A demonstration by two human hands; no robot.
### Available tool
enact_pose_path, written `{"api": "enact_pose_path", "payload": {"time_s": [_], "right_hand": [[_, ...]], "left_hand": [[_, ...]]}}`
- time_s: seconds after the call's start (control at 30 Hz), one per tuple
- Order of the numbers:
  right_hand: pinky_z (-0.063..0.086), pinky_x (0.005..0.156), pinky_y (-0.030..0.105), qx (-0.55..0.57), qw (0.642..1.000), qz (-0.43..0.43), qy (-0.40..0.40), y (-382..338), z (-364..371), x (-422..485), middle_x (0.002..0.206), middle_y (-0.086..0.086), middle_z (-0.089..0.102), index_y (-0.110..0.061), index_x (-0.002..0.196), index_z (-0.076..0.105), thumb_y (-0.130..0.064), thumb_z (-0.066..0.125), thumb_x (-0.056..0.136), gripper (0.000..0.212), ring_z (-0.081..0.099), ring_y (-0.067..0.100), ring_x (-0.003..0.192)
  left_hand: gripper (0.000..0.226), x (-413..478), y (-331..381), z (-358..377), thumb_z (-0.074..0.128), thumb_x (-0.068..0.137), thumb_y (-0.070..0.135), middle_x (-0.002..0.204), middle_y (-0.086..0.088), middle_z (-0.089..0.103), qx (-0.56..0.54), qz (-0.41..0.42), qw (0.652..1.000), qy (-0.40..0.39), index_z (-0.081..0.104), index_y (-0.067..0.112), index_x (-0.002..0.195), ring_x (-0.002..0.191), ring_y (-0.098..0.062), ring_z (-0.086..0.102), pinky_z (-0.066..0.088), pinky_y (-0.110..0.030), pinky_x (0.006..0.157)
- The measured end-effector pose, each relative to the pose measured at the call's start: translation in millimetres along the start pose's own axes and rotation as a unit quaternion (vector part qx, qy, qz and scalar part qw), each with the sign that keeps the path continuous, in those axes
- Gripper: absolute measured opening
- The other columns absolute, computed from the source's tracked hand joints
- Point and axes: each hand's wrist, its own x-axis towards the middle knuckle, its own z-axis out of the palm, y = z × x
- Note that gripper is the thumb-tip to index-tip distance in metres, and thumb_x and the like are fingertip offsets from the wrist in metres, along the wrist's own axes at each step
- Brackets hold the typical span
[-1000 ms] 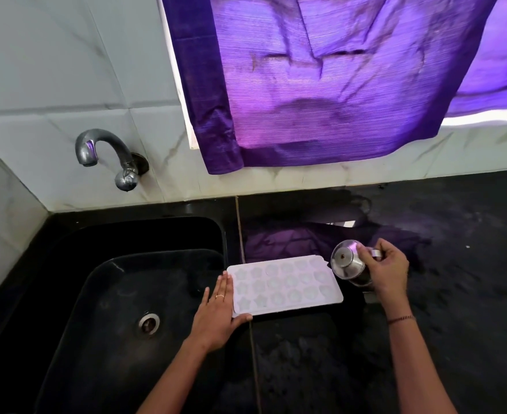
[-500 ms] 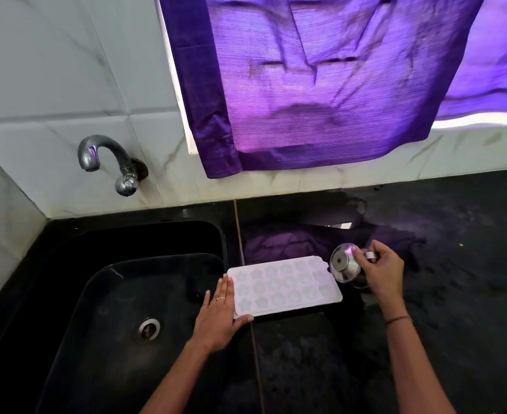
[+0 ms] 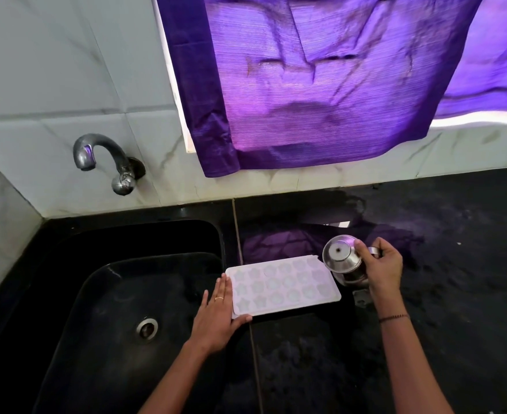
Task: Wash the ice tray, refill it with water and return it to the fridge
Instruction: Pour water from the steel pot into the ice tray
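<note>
On black counter (image 3: 443, 309) by sink (image 3: 97, 282): ice tray (image 3: 285, 286); left hand (image 3: 216, 318) flat against it; right hand (image 3: 383, 270) grips steel jug (image 3: 340, 258)

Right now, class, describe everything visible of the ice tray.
The ice tray is a pale, flat, plastic-looking rectangle with rows of shaped moulds. It lies on the black counter beside the sink. The left hand touches its left end with straight fingers; a tilted steel jug hangs by its right end.
</note>
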Motion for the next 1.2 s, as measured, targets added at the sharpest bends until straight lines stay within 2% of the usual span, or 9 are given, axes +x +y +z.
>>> {"api": "enact_pose_path", "payload": {"time_s": [0.13,0.3,0.4,0.53,0.67,0.9,1.13,1.2], "right_hand": [[0.029,0.055,0.029,-0.045,0.999,-0.013,-0.022,1,4,-1,0.057,0.005,0.032,-0.015,0.057,0.033,-0.012,0.072,0.08,0.045,0.029,0.016,0.057],[0.028,0.051,0.026,-0.075,0.996,-0.036,-0.031,0,7,-3,0.053,-0.002,0.031,-0.015,0.056,0.032,-0.011,0.072,0.08,0.047,0.025,0.004,0.05],[0.024,0.047,0.018,-0.094,0.993,-0.051,-0.041,-1,9,-4,0.053,-0.001,0.03,-0.013,0.056,0.033,-0.011,0.071,0.08,0.046,0.026,0.005,0.048],[0.025,0.048,0.02,-0.13,0.988,-0.067,-0.053,0,11,-3,0.054,-0.002,0.032,-0.015,0.056,0.032,-0.013,0.073,0.079,0.047,0.027,0.007,0.052],[0.026,0.048,0.02,-0.15,0.983,-0.084,-0.066,1,12,-3,0.054,-0.002,0.033,-0.016,0.056,0.031,-0.014,0.073,0.078,0.048,0.029,0.01,0.053],[0.029,0.049,0.015,-0.156,0.981,-0.094,-0.07,1,15,-3,0.057,-0.001,0.037,-0.019,0.055,0.032,-0.012,0.074,0.077,0.048,0.032,0.008,0.054],[0.03,0.048,0.014,-0.157,0.983,-0.082,-0.056,-1,15,-5,0.056,-0.002,0.036,-0.021,0.055,0.031,-0.011,0.074,0.077,0.049,0.03,0.008,0.053],[0.027,0.046,0.016,-0.138,0.987,-0.071,-0.046,-2,15,-7,0.053,-0.003,0.031,-0.017,0.055,0.03,-0.011,0.073,0.078,0.049,0.027,0.006,0.05]], "left_hand": [[0.133,0,-1,0,-0.015,0.044,0.092,0.158,-0.005,-0.016,0.006,0.004,1.0,-0.004,-0.018,0.007,0.146,0.146,-0.014,-0.012,-0.007,-0.033,0.115],[0.124,0,0,0,0.001,0.055,0.09,0.158,-0.004,-0.016,0.006,-0.002,1.0,-0.006,-0.017,0.007,0.147,0.146,-0.014,-0.012,-0.008,-0.032,0.115],[0.127,0,-1,1,-0.003,0.053,0.091,0.158,-0.004,-0.015,0.006,-0.001,1.0,-0.006,-0.016,0.007,0.147,0.146,-0.014,-0.012,-0.008,-0.032,0.114],[0.127,0,0,1,-0.004,0.052,0.091,0.158,-0.004,-0.016,-0.002,0.004,1.0,-0.003,-0.016,0.008,0.147,0.139,-0.008,-0.02,-0.009,-0.031,0.113],[0.133,1,-2,2,-0.019,0.043,0.09,0.158,-0.004,-0.015,-0.006,0.007,1.0,-0.001,-0.015,0.007,0.147,0.138,-0.009,-0.02,-0.008,-0.032,0.114],[0.127,0,-2,1,-0.014,0.047,0.087,0.157,-0.004,-0.017,0.002,0.003,1.0,-0.007,-0.017,0.007,0.146,0.145,-0.014,-0.015,-0.007,-0.033,0.115],[0.132,0,-1,1,-0.019,0.043,0.089,0.157,-0.003,-0.018,-0.003,0.005,1.0,0.0,-0.018,0.007,0.146,0.134,-0.006,-0.023,-0.007,-0.033,0.115],[0.129,0,0,1,-0.01,0.048,0.09,0.157,-0.003,-0.018,-0.003,0.002,1.0,-0.004,-0.017,0.007,0.147,0.136,-0.007,-0.022,-0.008,-0.033,0.115]]}}
